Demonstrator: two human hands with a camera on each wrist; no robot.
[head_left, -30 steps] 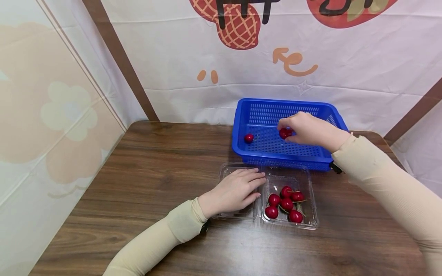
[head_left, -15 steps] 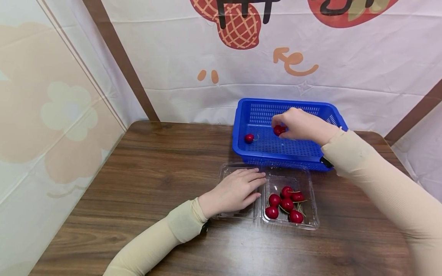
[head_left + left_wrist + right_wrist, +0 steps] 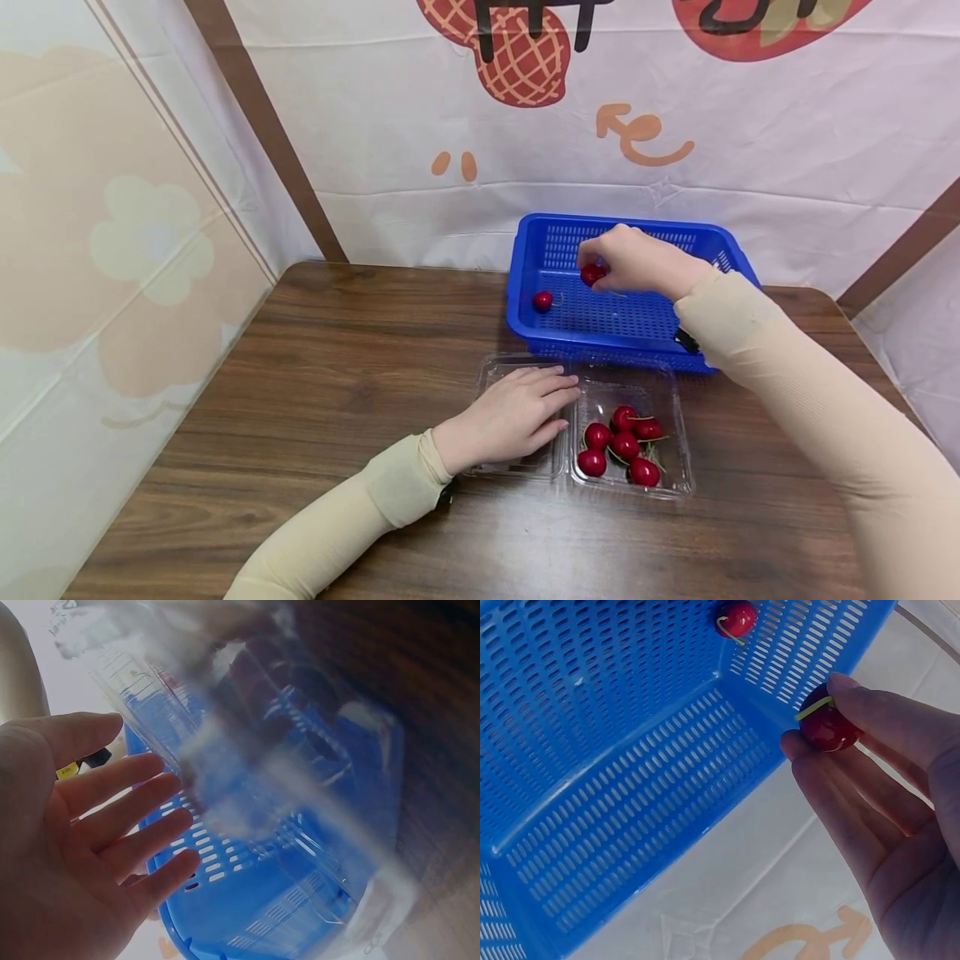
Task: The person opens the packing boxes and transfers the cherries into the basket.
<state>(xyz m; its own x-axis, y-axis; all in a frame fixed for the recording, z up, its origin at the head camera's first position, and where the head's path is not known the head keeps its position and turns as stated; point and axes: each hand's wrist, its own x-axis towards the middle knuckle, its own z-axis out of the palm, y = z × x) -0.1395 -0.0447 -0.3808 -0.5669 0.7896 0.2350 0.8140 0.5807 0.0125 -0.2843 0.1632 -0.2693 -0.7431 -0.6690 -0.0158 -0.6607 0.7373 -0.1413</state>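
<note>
My right hand (image 3: pixel 633 260) pinches a dark red cherry (image 3: pixel 829 720) with a green stem between thumb and fingers, over the blue perforated basket (image 3: pixel 600 335). Another cherry (image 3: pixel 542 301) lies on the basket floor at its left side. My left hand (image 3: pixel 512 414) rests with its fingers spread on the lid half of a clear plastic clamshell box (image 3: pixel 681 433). In the left wrist view the fingers (image 3: pixel 135 817) are extended beside the see-through plastic. Several cherries (image 3: pixel 625 446) with stems sit in the box's right half, in front of the basket.
The brown wooden table (image 3: pixel 300 375) reaches back to a white printed cloth backdrop (image 3: pixel 375 125). At the table's rear, the basket stands close to this cloth, directly behind the clear box.
My right hand has moved left and slightly back across the basket, still pinching the cherry. The left hand has stayed on the box lid.
</note>
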